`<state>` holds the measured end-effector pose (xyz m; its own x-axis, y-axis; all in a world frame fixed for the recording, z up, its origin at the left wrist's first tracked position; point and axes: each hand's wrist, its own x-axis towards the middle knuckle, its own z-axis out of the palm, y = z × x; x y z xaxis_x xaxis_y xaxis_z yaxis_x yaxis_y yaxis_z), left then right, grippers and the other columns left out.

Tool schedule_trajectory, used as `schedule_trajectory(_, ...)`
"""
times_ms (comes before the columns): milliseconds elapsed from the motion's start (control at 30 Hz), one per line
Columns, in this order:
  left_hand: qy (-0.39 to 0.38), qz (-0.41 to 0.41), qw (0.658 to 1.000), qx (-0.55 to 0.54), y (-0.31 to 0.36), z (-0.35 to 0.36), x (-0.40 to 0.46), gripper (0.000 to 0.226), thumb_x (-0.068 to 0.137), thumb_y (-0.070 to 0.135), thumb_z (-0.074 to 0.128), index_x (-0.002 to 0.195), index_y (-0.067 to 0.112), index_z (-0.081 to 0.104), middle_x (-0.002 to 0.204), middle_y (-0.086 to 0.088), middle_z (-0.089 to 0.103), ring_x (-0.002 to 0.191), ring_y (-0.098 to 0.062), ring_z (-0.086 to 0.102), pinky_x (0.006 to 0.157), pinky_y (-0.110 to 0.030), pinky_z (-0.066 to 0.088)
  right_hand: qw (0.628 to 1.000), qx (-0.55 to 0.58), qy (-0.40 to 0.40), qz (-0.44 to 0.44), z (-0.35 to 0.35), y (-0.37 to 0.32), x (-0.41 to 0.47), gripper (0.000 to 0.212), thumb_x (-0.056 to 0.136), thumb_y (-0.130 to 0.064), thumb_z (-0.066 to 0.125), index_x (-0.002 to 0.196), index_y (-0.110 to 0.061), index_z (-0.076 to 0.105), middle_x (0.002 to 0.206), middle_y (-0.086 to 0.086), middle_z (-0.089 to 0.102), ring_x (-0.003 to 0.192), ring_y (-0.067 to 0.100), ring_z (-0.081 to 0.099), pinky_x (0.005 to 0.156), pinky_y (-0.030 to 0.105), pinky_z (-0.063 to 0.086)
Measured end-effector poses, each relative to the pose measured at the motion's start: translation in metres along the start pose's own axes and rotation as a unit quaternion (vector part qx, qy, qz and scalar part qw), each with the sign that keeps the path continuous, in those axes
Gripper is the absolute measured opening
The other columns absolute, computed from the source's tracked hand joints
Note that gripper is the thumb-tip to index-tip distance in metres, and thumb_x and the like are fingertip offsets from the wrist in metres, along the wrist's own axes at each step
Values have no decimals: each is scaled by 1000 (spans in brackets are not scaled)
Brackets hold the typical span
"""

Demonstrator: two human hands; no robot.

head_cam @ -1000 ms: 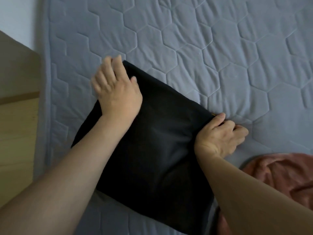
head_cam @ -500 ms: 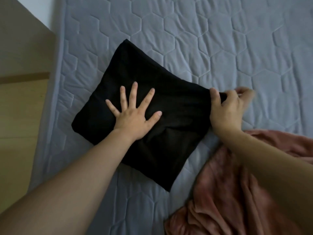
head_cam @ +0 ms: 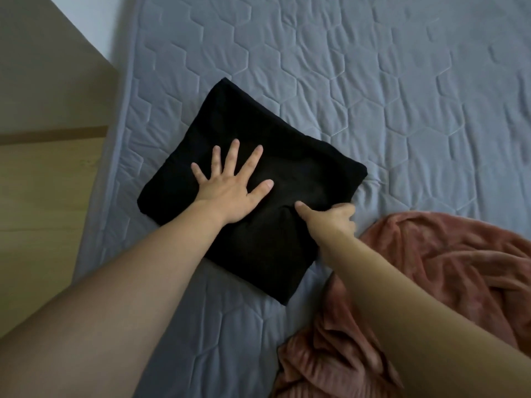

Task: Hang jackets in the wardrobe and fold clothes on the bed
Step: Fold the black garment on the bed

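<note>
A black garment (head_cam: pixel 287 156), folded into a rough square, lies on the grey quilted bed (head_cam: pixel 373 81) near its left edge. My left hand (head_cam: pixel 230 188) lies flat on the garment's left half with the fingers spread. My right hand (head_cam: pixel 330 219) is at the garment's right edge, thumb on top and fingers curled round the edge of the cloth. A crumpled rust-pink garment (head_cam: pixel 445 268) lies on the bed at the lower right, partly under my right forearm.
The bed's left edge (head_cam: pixel 115 168) borders a light wooden floor (head_cam: pixel 43 196). A beige wall or furniture panel (head_cam: pixel 43 67) rises at the upper left. Bare quilt stretches across the upper and right parts of the bed.
My left hand went from the garment's far corner to lying flat on its middle. My right hand shifted from the right corner to lower along the right edge. The view pulled back.
</note>
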<state>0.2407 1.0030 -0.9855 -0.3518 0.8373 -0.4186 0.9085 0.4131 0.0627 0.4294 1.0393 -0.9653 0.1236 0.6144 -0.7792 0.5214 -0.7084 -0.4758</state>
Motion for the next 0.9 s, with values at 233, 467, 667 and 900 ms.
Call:
schedule_trajectory(233,0,-7,998,62,5,9,-1,77,78,84,-4,144,49,-23,156,3,-31,144,-34,-26,106,-73,-11,984,-65,-2,-168,-9,32,4,36,83,-6,53,105,-22,30,88,1,52,77,18,57,66,34,48)
schedule_trajectory(467,123,-255,947,-153,-54,-31,31,93,79,81,28,152,26,15,154,-17,29,138,-41,31,110,-58,22,981,174,-75,31,-20,26,13,53,82,-46,52,122,-12,55,108,10,66,97,31,63,88,44,52)
schedule_trajectory(667,21,-256,864,-433,-78,-58,19,92,65,64,73,135,10,49,125,-9,61,100,-27,61,90,-38,50,938,327,-110,-43,-2,-3,-7,58,80,-64,62,124,-26,55,110,-5,65,101,21,62,80,37,52)
schedule_trajectory(900,-26,-286,743,-605,-122,-83,-70,67,71,49,80,122,10,61,95,-7,71,81,-24,69,61,-28,52,976,154,23,-154,5,-46,-58,22,89,-38,65,100,-22,54,83,-8,61,73,13,60,56,25,45)
